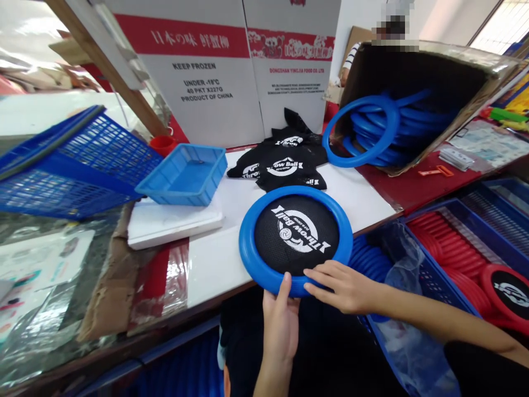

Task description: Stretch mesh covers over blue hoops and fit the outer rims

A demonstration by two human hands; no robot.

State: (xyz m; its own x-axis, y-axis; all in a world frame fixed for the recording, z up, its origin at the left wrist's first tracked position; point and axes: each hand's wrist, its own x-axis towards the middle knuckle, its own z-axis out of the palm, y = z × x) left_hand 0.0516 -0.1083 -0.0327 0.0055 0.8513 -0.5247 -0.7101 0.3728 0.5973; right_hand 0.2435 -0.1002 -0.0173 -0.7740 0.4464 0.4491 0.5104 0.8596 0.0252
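Observation:
A blue ring-shaped throw disc (pixel 243 248) with a black mesh centre and white "Throw Ball" print is tilted at the table's front edge. My left hand (pixel 283 320) grips its near rim, thumb on top and fingers underneath. On the near right part of the rim and the mesh edge lies my right hand (pixel 343 286), its fingers stretched out and slightly apart. Just behind the disc is a pile of black printed fabric pieces (pixel 285 165). One bare blue ring (pixel 359 161) leans out of an open cardboard box (pixel 438 71) holding several more.
A shallow blue tray (pixel 182 190) sits on a white foam slab (pixel 173 229) at left, beside a blue basket (pixel 78 165). Large cartons (pixel 210 110) stand behind. At lower right, a blue crate (pixel 442 275) holds red rings. An orange tool (pixel 436 171) lies on the red surface.

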